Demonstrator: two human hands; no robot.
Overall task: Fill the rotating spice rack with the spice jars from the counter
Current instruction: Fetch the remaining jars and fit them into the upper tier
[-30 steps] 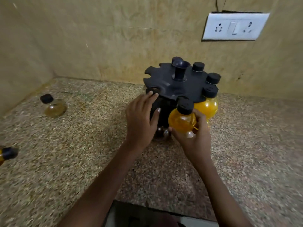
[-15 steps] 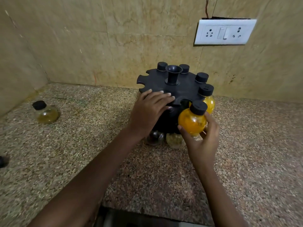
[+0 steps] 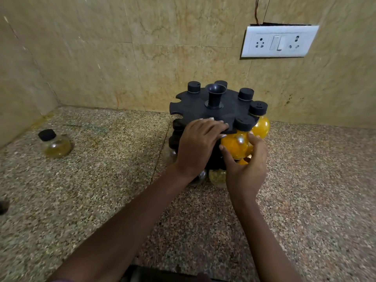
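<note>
We steady the black plastic rotating rack (image 3: pixel 205 112) under flat left-hand fingers (image 3: pixel 211 127) while right-hand fingers (image 3: pixel 230 157), cupping the round yellow-filled glass jar (image 3: pixel 236 145), seat its neck fully.

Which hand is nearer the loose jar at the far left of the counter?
Left. The left hand rests on the rack, right of the jar; the right hand is farther right.

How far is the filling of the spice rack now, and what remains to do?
Done: several capped jars already hang in the rack. In hand: the right hand seats an orange jar in a front slot while the left hand rests on the rack's top. Left: a pale jar on the counter, and open slots on the rack's left.
</note>
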